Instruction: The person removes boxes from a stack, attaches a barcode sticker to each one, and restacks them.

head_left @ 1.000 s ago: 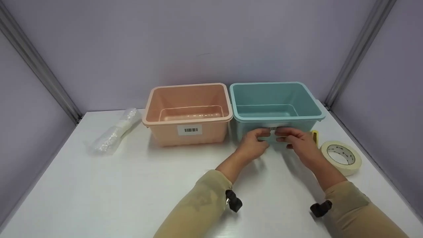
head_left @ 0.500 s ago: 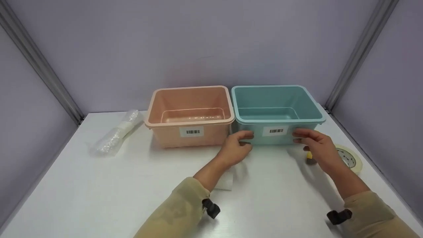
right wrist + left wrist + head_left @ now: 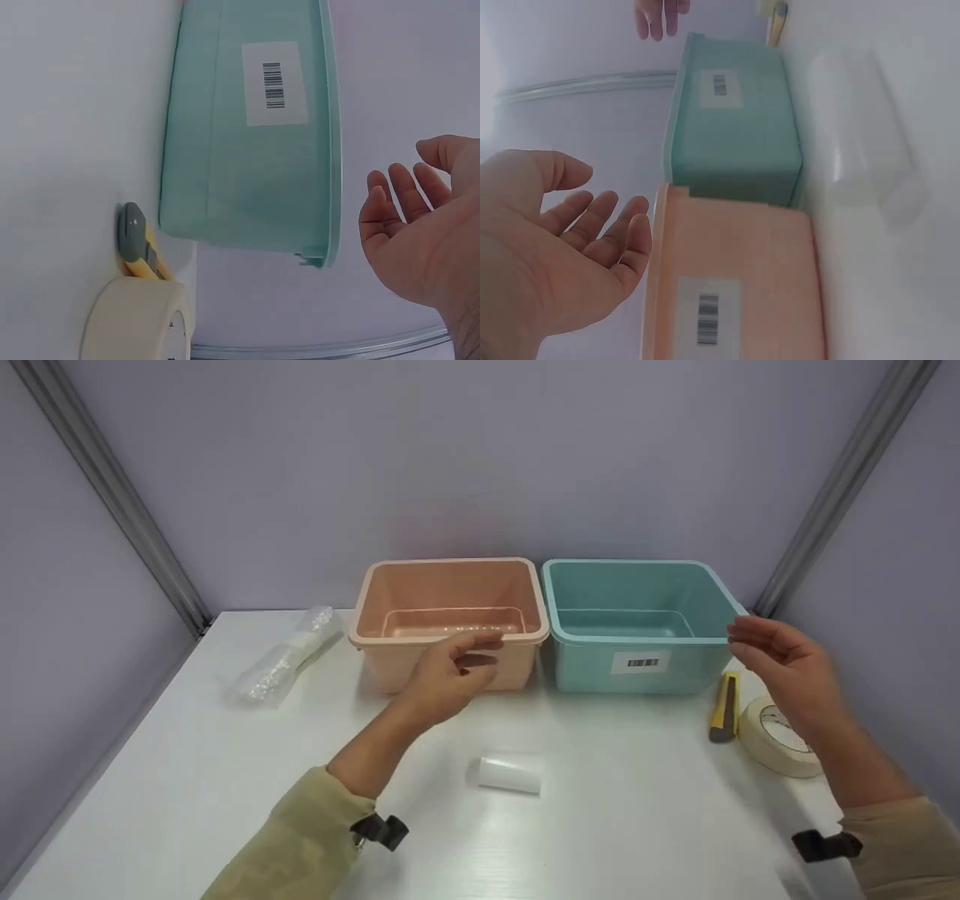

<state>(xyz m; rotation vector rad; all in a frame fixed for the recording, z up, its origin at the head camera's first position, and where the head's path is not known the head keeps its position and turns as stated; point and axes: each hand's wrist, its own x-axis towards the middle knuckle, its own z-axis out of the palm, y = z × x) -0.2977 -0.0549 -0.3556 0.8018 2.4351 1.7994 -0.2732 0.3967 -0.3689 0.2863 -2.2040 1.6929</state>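
Note:
My left hand (image 3: 450, 679) hovers in front of the pink bin (image 3: 386, 667), fingers relaxed and holding nothing. It hides that bin's barcode label in the head view, though the label (image 3: 708, 319) shows in the left wrist view. My right hand (image 3: 799, 675) is raised beside the right front corner of the teal bin (image 3: 585, 671), with loosely bent fingers and nothing in them. A white barcode label (image 3: 641, 662) lies flat on the teal bin's front. Both bins stand side by side against the back wall, and their insides look bare.
A curled white piece of paper (image 3: 510, 775) lies on the table in front of the bins. A yellow box cutter (image 3: 724, 709) and a roll of masking tape (image 3: 772, 746) sit at the right. Rolled bubble wrap (image 3: 281, 660) lies at the left.
Both hands have come away from the teal bin's label and spread apart, the left toward the pink bin, the right outward and up. The teal bin's label and the curled paper are now uncovered.

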